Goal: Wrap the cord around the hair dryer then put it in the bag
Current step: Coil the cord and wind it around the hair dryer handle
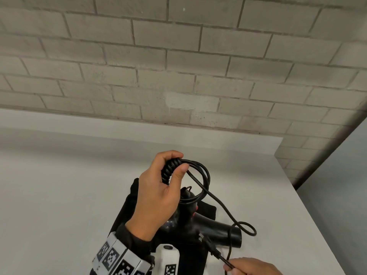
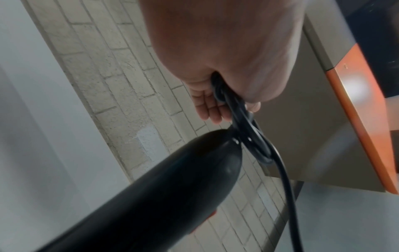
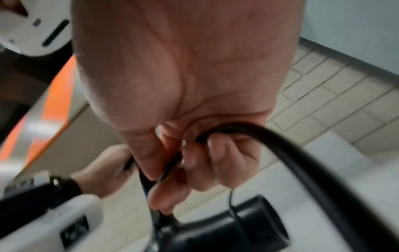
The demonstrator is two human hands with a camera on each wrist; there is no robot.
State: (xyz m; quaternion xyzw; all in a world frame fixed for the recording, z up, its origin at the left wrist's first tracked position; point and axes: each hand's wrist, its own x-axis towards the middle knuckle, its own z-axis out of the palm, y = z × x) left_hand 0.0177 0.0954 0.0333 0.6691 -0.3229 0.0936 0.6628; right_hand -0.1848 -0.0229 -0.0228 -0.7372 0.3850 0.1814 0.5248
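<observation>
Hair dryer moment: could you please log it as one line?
left hand: grips coiled cord | right hand: pinches cord's plug end | hair dryer: above bag

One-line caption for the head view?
Left hand grips cord coils above the hair dryer; right hand pinches the cord's end.

Bare table (image 1: 59,195) left of the bag (image 1: 127,211); cord (image 1: 224,207) loops block the right

You face a pale grey brick wall (image 1: 178,56) with darker mortar lines. Below it your white table (image 1: 59,185) meets the wall. Beside you an orange-edged panel (image 2: 356,102) catches a bright glare.
</observation>
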